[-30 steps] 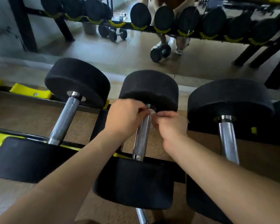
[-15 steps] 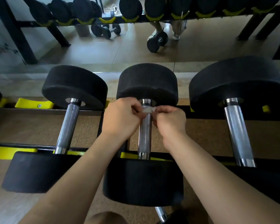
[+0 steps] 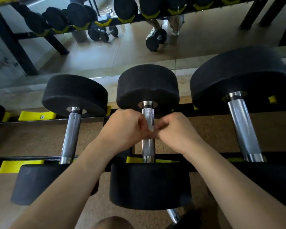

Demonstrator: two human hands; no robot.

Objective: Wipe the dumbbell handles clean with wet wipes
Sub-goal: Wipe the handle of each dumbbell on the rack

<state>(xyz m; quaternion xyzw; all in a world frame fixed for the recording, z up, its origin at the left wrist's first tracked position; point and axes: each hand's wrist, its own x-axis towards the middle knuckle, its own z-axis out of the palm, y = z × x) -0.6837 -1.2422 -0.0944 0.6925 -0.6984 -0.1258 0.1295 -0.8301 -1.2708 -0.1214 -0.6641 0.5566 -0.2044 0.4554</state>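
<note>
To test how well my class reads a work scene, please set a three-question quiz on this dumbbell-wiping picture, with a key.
1. True or false: the wet wipe is held against the middle dumbbell handle.
2. Multiple choice: the wet wipe is pinched by A) one hand only; B) both the left hand and the right hand; C) neither hand.
3. Fill in: the cradle on the far rail is coloured ___.

Key: 1 true; 2 B; 3 yellow.
</note>
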